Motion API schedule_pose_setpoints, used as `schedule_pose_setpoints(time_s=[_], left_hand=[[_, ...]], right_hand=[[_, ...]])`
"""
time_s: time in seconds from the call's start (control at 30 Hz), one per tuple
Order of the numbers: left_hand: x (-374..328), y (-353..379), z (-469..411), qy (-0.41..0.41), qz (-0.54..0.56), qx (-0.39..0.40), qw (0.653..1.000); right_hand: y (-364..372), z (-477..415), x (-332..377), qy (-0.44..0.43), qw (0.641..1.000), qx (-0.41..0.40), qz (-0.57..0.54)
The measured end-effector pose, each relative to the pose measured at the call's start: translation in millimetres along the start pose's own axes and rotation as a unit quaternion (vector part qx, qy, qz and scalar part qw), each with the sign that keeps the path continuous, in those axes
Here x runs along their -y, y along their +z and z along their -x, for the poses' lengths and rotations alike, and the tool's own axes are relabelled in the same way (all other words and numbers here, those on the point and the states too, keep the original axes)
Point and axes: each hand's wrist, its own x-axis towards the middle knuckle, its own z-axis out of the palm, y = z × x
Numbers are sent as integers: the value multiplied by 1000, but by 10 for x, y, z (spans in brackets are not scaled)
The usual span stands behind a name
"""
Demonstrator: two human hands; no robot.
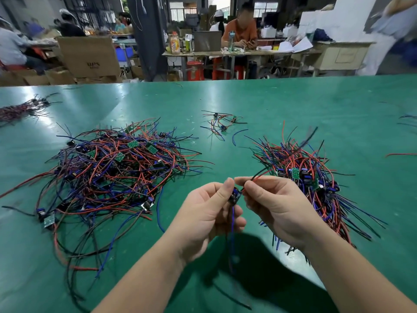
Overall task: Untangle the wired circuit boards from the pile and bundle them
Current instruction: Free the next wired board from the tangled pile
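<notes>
A big tangled pile of wired circuit boards (112,172), with red, blue and black leads and small green boards, lies on the left of the green table (248,105). A straighter bundle (316,186) lies on the right. Above the table's near middle, my left hand (207,213) pinches one small circuit board (234,196); its blue and red leads hang down under the hand. My right hand (275,204) pinches that board's red and black wires right beside it, and they arc away toward the right bundle.
A small loose cluster of wired boards (222,124) lies further back in the middle. Another bundle (20,109) lies at the far left edge, and stray wires (401,154) at the right edge. Beyond the table, people work at desks among cardboard boxes (90,57).
</notes>
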Motion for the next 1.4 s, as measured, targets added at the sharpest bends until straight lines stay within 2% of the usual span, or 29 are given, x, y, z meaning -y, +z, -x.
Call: schedule_pose_setpoints(time_s=[0.13,0.3,0.47,0.53,0.73,0.9,0.97,1.03,1.13,1.23,1.3,1.4], left_hand=[[19,-24,-4,-24,-20,-9,999],[74,-47,-21,-51,-96,-11,994],[75,-29,60,-106,-148,92,979],[72,-9,85,-125,-158,123,972],[-28,-30,127,-156,-159,157,962],[-87,-130,148,-147,-146,236,949],[-114,-170,144,-102,-104,264,954],[-137,-158,112,-41,-20,235,971],[-108,-121,37,49,59,112,991],[-24,-76,-8,128,45,15,991],[28,-48,-25,176,25,-14,984],[87,-29,-42,243,-97,-61,963]], right_hand=[[15,-13,-15,34,999,-25,8],[-25,-34,-26,60,992,-101,53],[-254,-114,157,-7,973,-229,36],[-330,-119,211,-28,966,-255,24],[-331,-111,228,-66,959,-274,16],[-297,-125,178,-12,974,-228,5],[-311,-130,155,26,981,-194,5],[-309,-114,118,61,988,-139,35],[-229,-58,36,76,989,-17,123],[-87,-20,-7,57,992,59,93],[-30,-16,-34,44,997,66,13],[-21,-35,-84,29,997,41,-62]])
